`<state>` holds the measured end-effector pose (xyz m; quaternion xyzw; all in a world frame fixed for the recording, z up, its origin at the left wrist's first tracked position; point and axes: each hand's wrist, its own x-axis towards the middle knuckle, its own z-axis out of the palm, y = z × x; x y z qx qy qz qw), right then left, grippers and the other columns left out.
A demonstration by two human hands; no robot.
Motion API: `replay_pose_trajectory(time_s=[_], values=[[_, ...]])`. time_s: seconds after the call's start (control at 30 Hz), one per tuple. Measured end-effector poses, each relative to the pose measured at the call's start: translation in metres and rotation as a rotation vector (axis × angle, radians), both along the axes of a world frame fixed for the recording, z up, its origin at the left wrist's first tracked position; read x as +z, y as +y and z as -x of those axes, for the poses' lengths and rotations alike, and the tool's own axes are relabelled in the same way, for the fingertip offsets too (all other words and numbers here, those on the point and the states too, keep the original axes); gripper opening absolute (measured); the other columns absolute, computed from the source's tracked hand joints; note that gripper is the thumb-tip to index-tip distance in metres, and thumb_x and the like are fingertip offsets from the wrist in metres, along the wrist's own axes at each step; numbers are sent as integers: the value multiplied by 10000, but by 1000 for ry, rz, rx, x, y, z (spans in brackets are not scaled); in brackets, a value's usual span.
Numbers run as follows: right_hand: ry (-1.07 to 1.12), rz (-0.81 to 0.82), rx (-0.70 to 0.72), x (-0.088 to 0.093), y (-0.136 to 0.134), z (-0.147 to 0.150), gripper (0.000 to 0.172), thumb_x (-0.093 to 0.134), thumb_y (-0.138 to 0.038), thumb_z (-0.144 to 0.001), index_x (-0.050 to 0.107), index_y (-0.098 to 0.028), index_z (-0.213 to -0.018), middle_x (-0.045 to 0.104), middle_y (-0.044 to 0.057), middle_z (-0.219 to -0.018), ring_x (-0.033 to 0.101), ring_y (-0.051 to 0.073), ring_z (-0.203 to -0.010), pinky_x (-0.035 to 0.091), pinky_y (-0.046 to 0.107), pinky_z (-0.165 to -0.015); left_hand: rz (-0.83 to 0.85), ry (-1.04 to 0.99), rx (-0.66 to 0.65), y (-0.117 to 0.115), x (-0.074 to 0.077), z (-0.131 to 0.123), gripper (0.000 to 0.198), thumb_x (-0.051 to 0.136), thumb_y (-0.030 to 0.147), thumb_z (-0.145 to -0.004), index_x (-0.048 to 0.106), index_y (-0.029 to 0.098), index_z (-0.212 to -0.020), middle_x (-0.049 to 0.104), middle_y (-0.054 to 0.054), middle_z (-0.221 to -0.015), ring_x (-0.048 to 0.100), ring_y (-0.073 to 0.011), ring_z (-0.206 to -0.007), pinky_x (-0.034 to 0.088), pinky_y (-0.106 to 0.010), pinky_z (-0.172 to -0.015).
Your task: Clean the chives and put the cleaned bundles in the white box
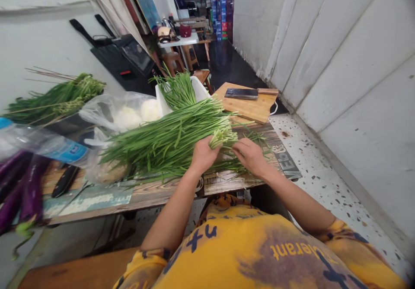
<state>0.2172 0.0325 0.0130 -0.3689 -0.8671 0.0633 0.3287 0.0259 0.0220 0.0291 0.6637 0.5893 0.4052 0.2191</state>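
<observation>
A large heap of long green garlic chives [168, 133] lies across the table, pale cut ends toward the right. My left hand [205, 154] is closed around a bunch of chives near its pale stem ends, which poke out past my thumb. Close to those ends, my right hand [249, 154] has thumb and fingers pinched together; a thin green blade seems to be between them. Loose chive scraps [233, 164] are scattered on the tabletop beneath both hands.
A cleaver [241, 93] rests on a wooden cutting board [249, 107] behind the heap. Beside it stands a white basket [202, 89] holding more chives. To the left are a plastic water bottle [69, 148], eggplants [32, 189], a black-handled knife [65, 181] and a bag of pale round vegetables [128, 115].
</observation>
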Motion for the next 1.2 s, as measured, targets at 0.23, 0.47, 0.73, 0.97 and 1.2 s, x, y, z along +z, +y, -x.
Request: replay_pose_trajectory(time_s=[0.23, 0.47, 0.73, 0.97, 1.2], values=[[193, 128, -39, 16, -20, -15, 187, 464, -262, -894, 631, -177, -898, 610, 76, -824, 551, 165, -762, 435, 280, -699, 50, 120, -182, -2, 5, -2, 171, 586, 277, -763, 677, 170, -859, 671, -1, -763, 574, -153, -695, 430, -242, -676], [594, 535, -185, 12, 2, -13, 290, 561, -435, -801, 650, -165, -740, 589, 17, -618, 496, 120, -536, 385, 247, -512, 68, 80, -139, -3, 3, -1, 175, 590, 280, -761, 676, 163, -857, 669, -7, -764, 591, -174, -706, 446, -265, -668], [367, 497, -174, 17, 6, -20, 357, 614, -496, -747, 654, -156, -645, 582, 11, -594, 477, 111, -548, 351, 236, -542, 63, 9, -116, 0, -1, -1, 194, 607, 295, -746, 677, 150, -854, 672, -15, -762, 604, -177, -708, 461, -278, -686], [771, 780, -90, 14, 8, -7, 318, 625, -468, -731, 674, -154, -711, 632, 16, -619, 497, 94, -503, 383, 221, -496, 67, -12, -90, -3, -2, 3, 192, 623, 293, -738, 675, 150, -856, 684, -12, -778, 623, -177, -727, 473, -274, -698], [646, 779, -281, 18, 12, -29, 439, 582, -551, -744, 645, -144, -590, 551, -3, -449, 424, 78, -391, 306, 207, -420, 65, -27, -91, -2, -2, 1, 183, 625, 292, -737, 677, 148, -838, 687, -31, -787, 632, -186, -731, 479, -285, -693]])
